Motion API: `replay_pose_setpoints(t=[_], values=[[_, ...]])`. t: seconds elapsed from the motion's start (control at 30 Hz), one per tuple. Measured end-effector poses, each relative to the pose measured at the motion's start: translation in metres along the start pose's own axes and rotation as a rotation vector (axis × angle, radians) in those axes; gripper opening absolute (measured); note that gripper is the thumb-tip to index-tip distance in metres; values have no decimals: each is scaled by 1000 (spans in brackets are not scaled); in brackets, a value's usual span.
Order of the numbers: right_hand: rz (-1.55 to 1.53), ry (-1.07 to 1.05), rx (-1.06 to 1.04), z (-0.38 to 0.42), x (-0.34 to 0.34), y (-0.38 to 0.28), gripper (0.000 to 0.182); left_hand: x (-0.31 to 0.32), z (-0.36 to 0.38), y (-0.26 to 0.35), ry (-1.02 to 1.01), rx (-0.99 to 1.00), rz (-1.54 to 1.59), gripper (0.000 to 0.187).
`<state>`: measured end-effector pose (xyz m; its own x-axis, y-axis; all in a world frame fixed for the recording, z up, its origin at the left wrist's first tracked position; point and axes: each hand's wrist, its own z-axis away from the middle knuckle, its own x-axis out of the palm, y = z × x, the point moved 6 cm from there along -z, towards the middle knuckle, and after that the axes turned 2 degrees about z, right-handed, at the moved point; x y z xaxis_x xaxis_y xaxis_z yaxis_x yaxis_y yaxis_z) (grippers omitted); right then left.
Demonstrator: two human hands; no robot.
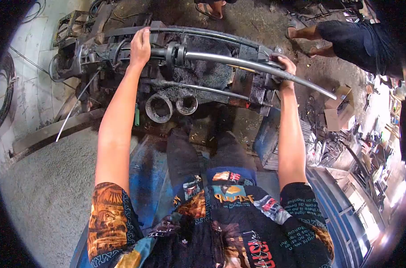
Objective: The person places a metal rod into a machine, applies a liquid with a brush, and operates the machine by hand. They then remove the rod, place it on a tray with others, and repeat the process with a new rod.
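My left hand (141,47) lies across the dark, greasy machine (160,51), its fingers stretched toward the back rail; their undersides are hidden. Near the machine's right end, my right hand (287,67) has its fingers curled at a long bare metal rod (238,60). The rod crosses in front of the palm and sticks out past the hand to the right. At its left end the rod meets a round dark collar (175,54). Below the machine's front rail are two metal rings (159,108), (186,104) side by side.
Another person's leg (330,35) is at the upper right, and a sandalled foot (210,10) at the top. Right of the machine sit a cardboard box (338,109) and piled scrap. A thin pale rod (78,100) slants at left, beside a curved beam (55,131).
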<state>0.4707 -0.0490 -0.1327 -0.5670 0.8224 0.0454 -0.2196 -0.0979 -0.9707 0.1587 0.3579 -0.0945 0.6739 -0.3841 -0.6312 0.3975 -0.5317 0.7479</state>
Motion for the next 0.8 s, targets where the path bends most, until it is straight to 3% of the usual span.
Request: replay_pose_setpoints(t=[0.1, 0.2, 0.33, 0.37, 0.4, 0.47, 0.53, 0.7, 0.73, 0.8], values=[[-60, -165, -155, -10, 2, 10, 34, 7, 0, -3, -10, 68, -20, 41], [-11, -125, -32, 0, 22, 0, 34, 6, 1, -4, -33, 91, 60, 40], [148, -149, -114, -6, 30, 6, 32, 1, 7, -1, 37, 87, 151, 43], [83, -88, 21, -9, 30, 15, 27, 0, 8, -1, 38, 75, 150, 43], [443, -138, -463, -1, 44, -6, 21, -1, 7, 0, 60, 98, 100, 42], [700, -99, -672, 2, 57, -6, 18, -1, 6, -3, 79, 123, 58, 41], [517, -92, -566, 0, 63, -10, 14, 0, 7, -8, 83, 128, 94, 41], [432, -95, -407, 0, 79, 4, 19, -3, 6, -13, 83, -10, 127, 48], [107, -28, 45, -6, 78, 18, 21, -3, 5, -13, 78, -11, 129, 48], [271, -131, -243, -12, 85, 14, 23, -1, 6, -16, 41, -128, 229, 49]])
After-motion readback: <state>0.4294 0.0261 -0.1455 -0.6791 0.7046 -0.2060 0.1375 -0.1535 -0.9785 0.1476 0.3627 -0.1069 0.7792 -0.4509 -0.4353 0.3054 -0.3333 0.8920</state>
